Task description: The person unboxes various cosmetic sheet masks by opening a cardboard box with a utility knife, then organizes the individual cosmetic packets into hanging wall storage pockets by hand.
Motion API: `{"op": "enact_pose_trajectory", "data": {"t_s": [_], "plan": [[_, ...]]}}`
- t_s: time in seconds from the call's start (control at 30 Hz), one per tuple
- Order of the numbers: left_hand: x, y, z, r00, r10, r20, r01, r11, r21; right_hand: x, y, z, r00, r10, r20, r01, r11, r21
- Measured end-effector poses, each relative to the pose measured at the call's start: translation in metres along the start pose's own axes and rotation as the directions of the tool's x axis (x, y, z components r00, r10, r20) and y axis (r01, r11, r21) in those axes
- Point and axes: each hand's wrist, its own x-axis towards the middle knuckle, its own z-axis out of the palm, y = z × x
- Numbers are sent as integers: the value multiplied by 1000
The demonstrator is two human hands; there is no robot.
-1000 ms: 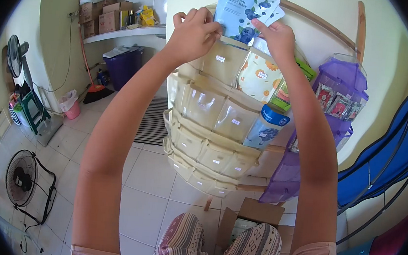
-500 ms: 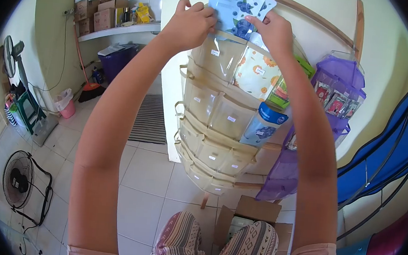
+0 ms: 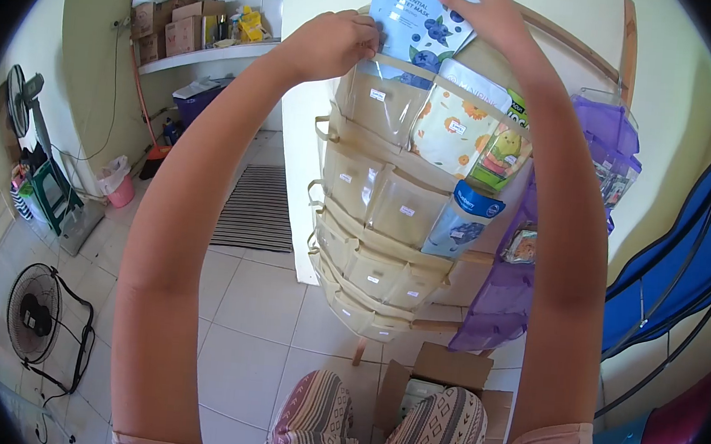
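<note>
Light blue sheet mask packets (image 3: 427,29) printed with blueberries stand in the top left pocket of a beige hanging pocket organizer (image 3: 359,151), their lower part behind the clear front. My right hand (image 3: 493,16) pinches the upper right edge of the front packet. At the pocket's upper left corner, my left hand (image 3: 334,45) is closed with its fingertips on the rim, close beside the packets. To the right, a flowered white packet (image 3: 455,123) and a green packet (image 3: 501,154) fill neighbouring pockets. A blue blueberry packet (image 3: 462,222) sits one row lower.
A purple hanging organizer (image 3: 496,296) with small packets hangs at the right, partly behind my right arm. An open cardboard box (image 3: 453,363) stands on the floor by my knees. A floor fan (image 3: 35,314) is at the left, and boxes (image 3: 184,35) sit on a shelf.
My right hand has moved up and slightly right along the packets. The packets now lean right and spread apart, their lower ends in the pocket. My left hand stays near the rim.
</note>
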Motion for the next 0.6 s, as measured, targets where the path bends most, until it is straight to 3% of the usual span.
{"op": "enact_pose_trajectory", "data": {"t_s": [0.07,0.27,0.37,0.47,0.57,0.6], "plan": [[0,8,-3,996,-72,44,76,992,-98,6,-28,-7,961,204,186,-229,965,125],[1,18,-9,991,-130,46,133,989,-70,25,-9,17,950,166,264,-205,971,125],[0,16,-7,998,-59,-24,57,996,-64,29,-17,7,919,203,337,-262,955,141],[0,10,-1,1000,-17,-21,17,1000,7,23,-11,18,913,49,405,-91,992,87],[-10,7,3,991,-32,-132,31,999,-14,26,-17,18,873,39,486,-44,999,0],[-10,6,9,966,-122,-226,94,987,-133,27,-20,16,909,50,414,-81,995,58]]}}
